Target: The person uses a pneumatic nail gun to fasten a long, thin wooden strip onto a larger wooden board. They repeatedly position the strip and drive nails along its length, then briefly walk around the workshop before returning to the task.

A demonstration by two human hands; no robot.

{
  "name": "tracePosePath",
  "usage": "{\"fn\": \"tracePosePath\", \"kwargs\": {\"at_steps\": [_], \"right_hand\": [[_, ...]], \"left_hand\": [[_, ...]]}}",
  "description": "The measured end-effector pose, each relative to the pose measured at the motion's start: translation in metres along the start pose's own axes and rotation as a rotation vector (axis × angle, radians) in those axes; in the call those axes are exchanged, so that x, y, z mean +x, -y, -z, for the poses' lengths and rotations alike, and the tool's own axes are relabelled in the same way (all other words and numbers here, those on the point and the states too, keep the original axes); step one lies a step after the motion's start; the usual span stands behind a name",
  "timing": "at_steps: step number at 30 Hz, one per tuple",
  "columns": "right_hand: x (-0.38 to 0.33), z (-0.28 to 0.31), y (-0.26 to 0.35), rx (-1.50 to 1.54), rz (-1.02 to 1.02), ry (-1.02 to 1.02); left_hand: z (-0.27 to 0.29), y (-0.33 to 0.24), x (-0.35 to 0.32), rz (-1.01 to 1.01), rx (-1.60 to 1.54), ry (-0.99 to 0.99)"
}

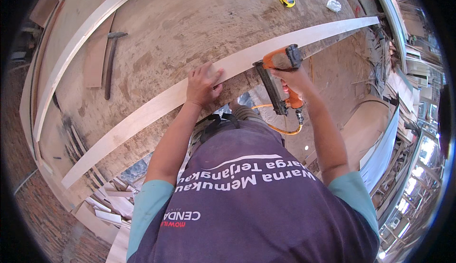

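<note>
L hand (203,85) lies flat, fingers spread, pressing the long thin wood strip (156,105) down along the near edge of the workbench (180,20); R hand (293,78) is wrapped tight round the orange nail gun (278,75), nose at the strip. Strip looks light & bendy, prob. whippy at its ends, so best pinned right beside the gun. Hammer (112,61) & tape measure (286,0) lie well apart.

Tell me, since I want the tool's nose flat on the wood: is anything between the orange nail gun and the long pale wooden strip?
Nothing visible. The orange nail gun, gripped in the right hand, meets the long pale wooden strip directly at the tabletop edge. The left hand presses the strip down beside it, clear of the nose.
</note>
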State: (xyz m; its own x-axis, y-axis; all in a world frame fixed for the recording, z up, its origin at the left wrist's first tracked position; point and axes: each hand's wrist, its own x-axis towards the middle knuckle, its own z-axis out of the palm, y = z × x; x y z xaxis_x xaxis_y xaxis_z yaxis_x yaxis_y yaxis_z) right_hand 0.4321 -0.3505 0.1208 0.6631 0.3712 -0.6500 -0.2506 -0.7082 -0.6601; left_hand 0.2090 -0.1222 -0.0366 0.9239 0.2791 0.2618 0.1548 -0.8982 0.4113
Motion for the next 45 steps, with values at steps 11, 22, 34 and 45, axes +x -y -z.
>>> {"fn": "tracePosePath", "kwargs": {"at_steps": [11, 22, 34, 45], "right_hand": [[0.005, -0.020, 0.004, -0.156, -0.022, 0.009], [-0.003, -0.031, 0.013, -0.237, 0.024, -0.045], [-0.003, -0.039, 0.009, -0.438, 0.152, -0.060], [-0.001, -0.040, -0.001, -0.425, 0.202, -0.135]], "left_hand": [[0.000, 0.000, 0.000, 0.010, -0.016, 0.012], [-0.003, 0.001, -0.001, 0.002, -0.014, -0.009], [0.000, 0.000, 0.001, 0.006, -0.003, 0.023], [0.057, 0.027, -0.041, 0.178, 0.046, 0.075]]}}
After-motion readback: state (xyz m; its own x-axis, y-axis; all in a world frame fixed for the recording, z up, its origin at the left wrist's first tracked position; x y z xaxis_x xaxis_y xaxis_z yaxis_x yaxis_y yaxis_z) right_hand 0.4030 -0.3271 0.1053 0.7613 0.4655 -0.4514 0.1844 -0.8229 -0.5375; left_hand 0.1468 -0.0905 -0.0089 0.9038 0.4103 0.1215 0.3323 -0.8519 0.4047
